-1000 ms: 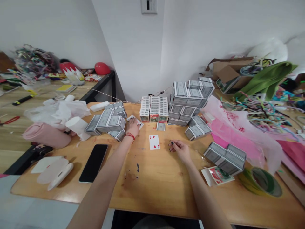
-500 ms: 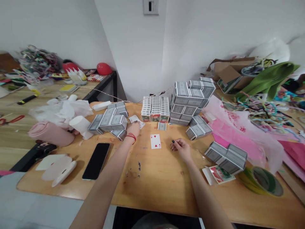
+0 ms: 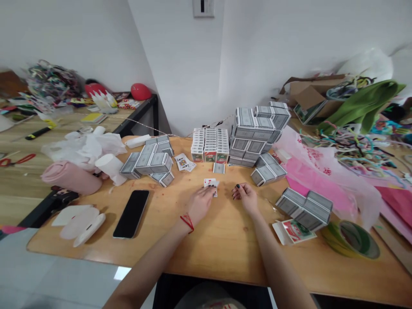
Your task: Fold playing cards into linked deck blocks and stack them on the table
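My left hand, with a red string bracelet at the wrist, is at the middle of the table. Its fingers are closed on a playing card, whose pale edge shows beside the fingertips. Beneath it lies a face-up card with red marks, partly covered by the fingers. To the right, my right hand rests on the table with its fingers curled in and nothing visible in them. A face-down card lies behind the hands. At the left back is a loose face-up pile of cards, a picture card on top.
Boxed card decks stand in rows at the back, beside a tall stack of grey-backed decks. More grey decks sit left. A phone, an open card box and a green-yellow tape roll lie nearer me.
My left hand has come from the loose pile at the left back to the middle card, bringing a card. A picture card now shows on that pile. My right hand has hardly moved.
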The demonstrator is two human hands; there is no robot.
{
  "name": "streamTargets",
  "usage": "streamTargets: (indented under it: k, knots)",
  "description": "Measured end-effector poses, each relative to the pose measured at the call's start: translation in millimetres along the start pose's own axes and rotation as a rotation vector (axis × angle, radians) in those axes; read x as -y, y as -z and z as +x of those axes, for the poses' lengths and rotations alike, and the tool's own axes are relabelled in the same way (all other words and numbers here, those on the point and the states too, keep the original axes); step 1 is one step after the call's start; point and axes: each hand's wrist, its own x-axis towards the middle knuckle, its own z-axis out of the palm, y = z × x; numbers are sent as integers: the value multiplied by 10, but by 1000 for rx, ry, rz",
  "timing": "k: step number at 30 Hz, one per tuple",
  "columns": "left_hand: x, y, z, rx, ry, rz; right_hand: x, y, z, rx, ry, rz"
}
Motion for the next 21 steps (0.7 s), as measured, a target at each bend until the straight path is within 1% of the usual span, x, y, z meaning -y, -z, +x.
streamTargets:
  k: [3, 5, 6, 8, 10, 12, 15, 17, 21]
  knots:
    - [-47, -114, -75, 54, -37, -62, -1, 11, 4, 3, 3, 23]
    - [14, -114, -63, 28, -34, -64, 2, 12, 8, -2, 4, 22]
    - [75, -91, -32, 3, -24, -51, 5, 10, 11, -10, 8, 18]
    - [255, -16, 83, -77, 45, 8, 10, 0, 18, -37, 21, 11]
    - [488, 68, 249, -143, 163, 87, 9, -12, 27, -66, 34, 0]
    - [730, 125, 427, -179, 295, 166, -1, -22, 34, -99, 47, -29]
    - [1018, 129, 623, -167, 416, 244, -36, -30, 40, -171, 74, -108]
    - [1134, 92, 681, -134, 455, 283, -62, -32, 42, -215, 85, -131]
    - [1239, 26, 674, -95, 418, 347, -80, -37, 41, -239, 82, -89]
